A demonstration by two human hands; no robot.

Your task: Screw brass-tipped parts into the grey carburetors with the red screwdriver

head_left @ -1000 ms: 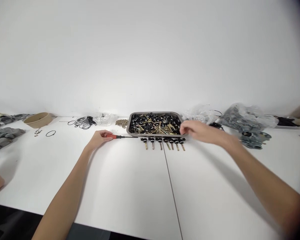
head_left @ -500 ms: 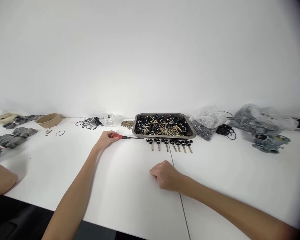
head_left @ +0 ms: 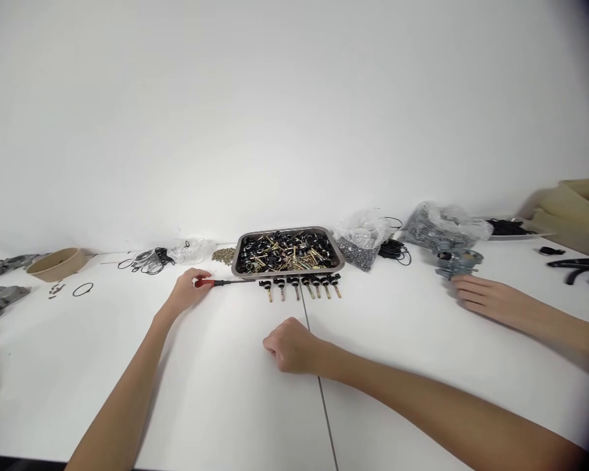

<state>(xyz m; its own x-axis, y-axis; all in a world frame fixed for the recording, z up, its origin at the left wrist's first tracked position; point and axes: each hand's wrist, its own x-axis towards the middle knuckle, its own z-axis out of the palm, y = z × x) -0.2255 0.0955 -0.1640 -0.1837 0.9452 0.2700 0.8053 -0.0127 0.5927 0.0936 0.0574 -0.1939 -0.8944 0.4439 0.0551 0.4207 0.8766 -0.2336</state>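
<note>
My left hand (head_left: 188,290) is closed around the red handle of a screwdriver (head_left: 204,283), which lies on the table with its thin shaft pointing right toward the tray. My right hand (head_left: 291,345) rests on the table as a loose fist near the seam; the inside of the fist is hidden. Beyond it, several small black fittings with brass-coloured stems (head_left: 282,289) lie in a row along the front of the metal tray (head_left: 337,267). Heaped inside that tray are many more such black-and-brass parts (head_left: 289,252).
On the right, another person's hand (head_left: 485,296) touches a grey metal carburetor (head_left: 454,263). Clear bags of small parts (head_left: 360,239) and black cable coils (head_left: 394,250) line the wall. Left stand a tan bowl (head_left: 56,265), a black ring (head_left: 83,289) and grey castings (head_left: 0,301).
The view has swung right, shifting everything leftward. Another person's hand now appears at the carburetor on the right. My own hands hold about the same places beside the tray.
</note>
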